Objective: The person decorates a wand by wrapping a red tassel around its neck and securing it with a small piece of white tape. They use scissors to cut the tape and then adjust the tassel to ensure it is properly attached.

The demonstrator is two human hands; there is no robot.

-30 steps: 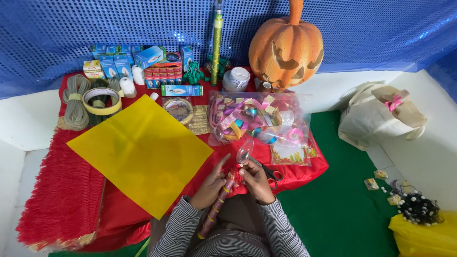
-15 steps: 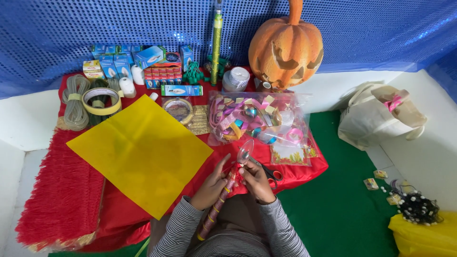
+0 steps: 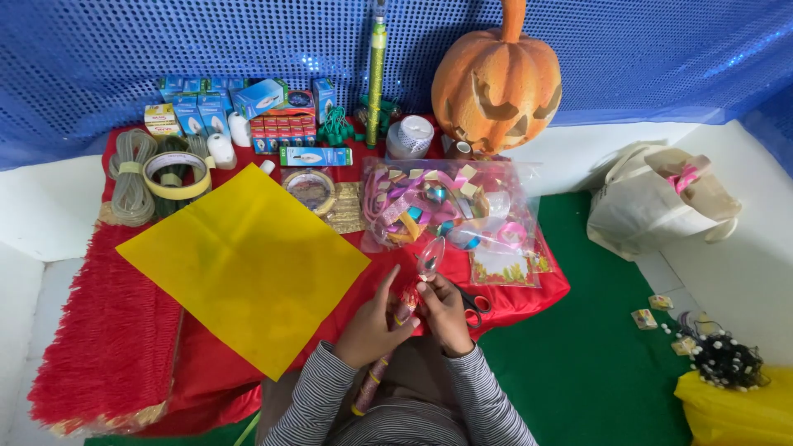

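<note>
While both hands meet at the near edge of the red cloth [image 3: 206,363], the left hand [image 3: 372,326] is curled around the top of a long shiny roll [image 3: 373,376] that slants down toward the person's lap. The right hand [image 3: 446,310] pinches a clear little bulb [image 3: 429,258] in its fingertips, right beside the roll's top. A big yellow sheet [image 3: 248,264] lies just left of the hands, a bag of ribbons [image 3: 446,206] sits behind them, and scissors [image 3: 475,304] peek out by the right hand.
</note>
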